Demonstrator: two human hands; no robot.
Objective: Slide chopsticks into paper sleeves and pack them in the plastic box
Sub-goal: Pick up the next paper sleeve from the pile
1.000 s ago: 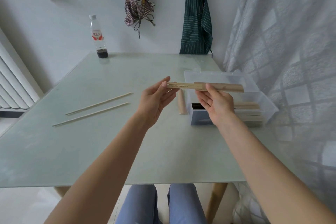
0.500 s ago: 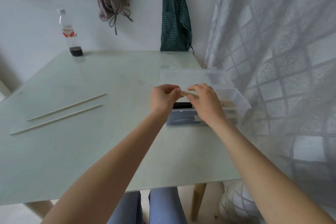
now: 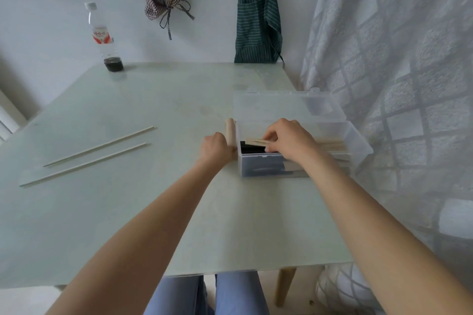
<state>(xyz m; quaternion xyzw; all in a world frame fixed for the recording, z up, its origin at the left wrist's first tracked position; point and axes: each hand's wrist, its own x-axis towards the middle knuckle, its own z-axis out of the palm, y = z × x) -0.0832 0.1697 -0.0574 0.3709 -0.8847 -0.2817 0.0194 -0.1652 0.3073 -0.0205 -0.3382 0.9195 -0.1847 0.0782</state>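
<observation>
My right hand [image 3: 288,139] pinches a sleeved pair of chopsticks [image 3: 256,141] and holds it low over the open clear plastic box [image 3: 358,147]. Several sleeved pairs [image 3: 332,144] lie inside the box to the right. My left hand [image 3: 216,147] is at the box's left outer wall, fingers curled down onto a tan paper sleeve [image 3: 229,128] lying on the table; whether it grips the sleeve is hidden. Two bare chopsticks [image 3: 98,147] lie side by side on the table's left part.
The box lid [image 3: 271,105] lies open behind the box. A plastic bottle [image 3: 103,38] with dark liquid stands at the far left of the glass table [image 3: 128,212]. A curtain hangs close on the right. Aprons hang on the back wall.
Both hands have come down from mid-air to the box. My left hand has let go of the sleeved pair and dropped beside the box; my right hand carried the pair into the box.
</observation>
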